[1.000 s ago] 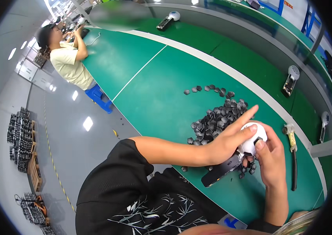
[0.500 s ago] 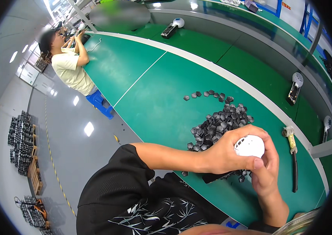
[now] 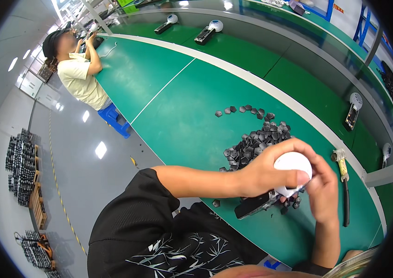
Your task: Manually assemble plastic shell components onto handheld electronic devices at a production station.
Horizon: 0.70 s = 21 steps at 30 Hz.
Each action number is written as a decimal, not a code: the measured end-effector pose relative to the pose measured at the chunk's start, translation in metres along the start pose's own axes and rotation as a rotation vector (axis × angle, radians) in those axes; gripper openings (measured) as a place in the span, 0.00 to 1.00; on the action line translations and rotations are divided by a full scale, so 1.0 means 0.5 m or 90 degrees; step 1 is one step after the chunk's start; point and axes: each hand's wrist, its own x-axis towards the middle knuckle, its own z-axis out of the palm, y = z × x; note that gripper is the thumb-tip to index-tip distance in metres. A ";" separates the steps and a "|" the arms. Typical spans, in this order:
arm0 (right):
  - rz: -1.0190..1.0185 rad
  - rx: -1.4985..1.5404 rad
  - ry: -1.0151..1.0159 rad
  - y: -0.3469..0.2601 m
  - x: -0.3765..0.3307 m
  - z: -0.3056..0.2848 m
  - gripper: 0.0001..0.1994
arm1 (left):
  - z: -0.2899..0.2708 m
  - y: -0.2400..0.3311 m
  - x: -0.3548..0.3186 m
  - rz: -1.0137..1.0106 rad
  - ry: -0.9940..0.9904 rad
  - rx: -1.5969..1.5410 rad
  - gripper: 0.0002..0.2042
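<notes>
A white domed device (image 3: 294,163) with a black rectangular body (image 3: 254,205) is held above the table. My left hand (image 3: 270,169) is closed around the dome, its thumb lying across the front. Against the dome's right edge, my right hand (image 3: 323,185) has its fingers curled, slightly smeared by motion. The dome's underside and some fingertips are partly hidden. Just behind my left hand lies a pile of small black pentagonal pieces (image 3: 256,143), with several strung out in a curved row at its far end.
A hammer-like tool with a black handle (image 3: 346,204) lies on the green table (image 3: 178,116) at right. Similar devices (image 3: 354,111) rest on the green belt (image 3: 247,55) behind a pale rail. Another person (image 3: 78,74) sits at the far left. Stacked black parts (image 3: 20,167) stand on pallets.
The device has turned in my hands: the dome's dark slots have gone from sight, and its black body shows more. The devices on the belt have shifted slightly rightward.
</notes>
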 end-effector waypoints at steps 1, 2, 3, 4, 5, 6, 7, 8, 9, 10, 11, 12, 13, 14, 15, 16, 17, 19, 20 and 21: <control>0.034 0.007 0.009 0.001 0.008 -0.021 0.24 | -0.003 0.005 0.000 -0.036 0.014 -0.055 0.25; 0.027 -0.025 0.004 0.013 0.018 -0.062 0.22 | -0.007 0.010 0.005 -0.037 0.009 -0.059 0.25; 0.020 -0.058 -0.001 0.030 0.028 -0.091 0.20 | -0.012 0.014 0.010 -0.013 -0.001 -0.100 0.25; 0.024 -0.059 0.005 0.039 0.037 -0.085 0.20 | -0.019 0.015 0.017 0.009 -0.009 -0.141 0.25; -0.019 -0.301 0.024 0.045 0.047 -0.069 0.18 | -0.027 0.017 0.024 0.030 -0.018 -0.184 0.26; -0.058 -0.542 0.037 0.057 0.057 -0.056 0.16 | -0.035 0.016 0.030 0.050 -0.022 -0.228 0.26; -0.094 -0.650 0.025 0.076 0.062 -0.043 0.14 | -0.046 0.020 0.031 0.074 -0.008 -0.234 0.27; -0.125 -0.764 0.018 0.091 0.065 -0.036 0.11 | -0.060 0.026 0.034 0.095 0.000 -0.247 0.29; -0.105 -0.774 0.036 0.098 0.064 -0.030 0.11 | -0.071 0.036 0.035 0.075 -0.003 -0.307 0.32; -0.135 -0.757 0.027 0.104 0.067 -0.027 0.10 | -0.073 0.049 0.039 0.074 -0.037 -0.405 0.29; -0.168 -0.739 0.013 0.109 0.072 -0.028 0.09 | -0.075 0.062 0.044 0.075 -0.066 -0.501 0.27; -0.154 -0.744 0.021 0.113 0.077 -0.028 0.09 | -0.088 0.069 0.045 0.079 -0.096 -0.509 0.29; -0.170 -0.736 0.014 0.117 0.082 -0.029 0.08 | -0.097 0.072 0.046 0.083 -0.125 -0.516 0.31; -0.189 -0.730 0.006 0.119 0.088 -0.031 0.07 | -0.106 0.073 0.045 0.077 -0.131 -0.527 0.31; -0.208 -0.723 -0.003 0.120 0.091 -0.032 0.07 | -0.113 0.071 0.044 0.093 -0.144 -0.519 0.31; -0.229 -0.716 -0.012 0.120 0.091 -0.033 0.06 | -0.117 0.068 0.045 0.110 -0.157 -0.510 0.31; -0.224 -0.718 -0.010 0.120 0.091 -0.031 0.06 | -0.120 0.067 0.045 0.108 -0.157 -0.515 0.31; -0.211 -0.696 0.002 0.113 0.091 -0.025 0.04 | -0.122 0.068 0.045 0.101 -0.169 -0.518 0.31; -0.206 -0.685 0.008 0.110 0.091 -0.022 0.04 | -0.122 0.068 0.046 0.098 -0.175 -0.519 0.31; -0.200 -0.674 0.015 0.107 0.091 -0.021 0.03 | -0.124 0.068 0.048 0.095 -0.181 -0.519 0.31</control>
